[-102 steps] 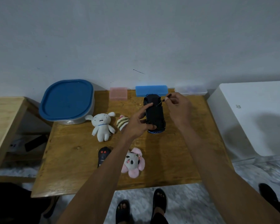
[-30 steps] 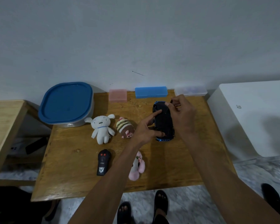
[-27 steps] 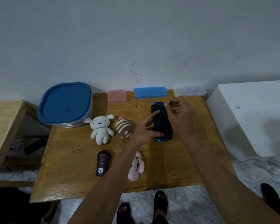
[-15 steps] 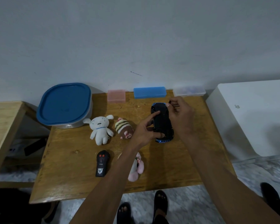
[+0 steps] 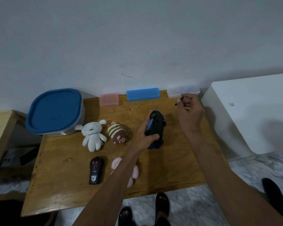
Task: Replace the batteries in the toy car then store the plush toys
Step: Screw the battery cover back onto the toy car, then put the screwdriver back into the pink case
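My left hand (image 5: 144, 133) grips the black and blue toy car (image 5: 156, 128), tilted on its side above the wooden table (image 5: 69, 152). To the right of the car, my right hand (image 5: 189, 110) pinches a small thin screwdriver (image 5: 178, 102), its tip pointing down-left and clear of the car. A white plush (image 5: 92, 135) and a striped brown plush (image 5: 118, 132) lie left of the car. A pink plush (image 5: 133, 172) lies near the front edge, mostly hidden under my left forearm. The black remote (image 5: 95, 170) lies beside it.
A container with a blue lid (image 5: 55, 111) stands at the back left. A pink case (image 5: 109, 99), a blue case (image 5: 143, 94) and a clear case (image 5: 183, 91) line the wall. A white appliance (image 5: 255, 115) stands right of the table, and a second wooden table (image 5: 0, 128) on the left.
My right hand has lifted the screwdriver off the car and moved right. My left hand has tipped the car onto its side.
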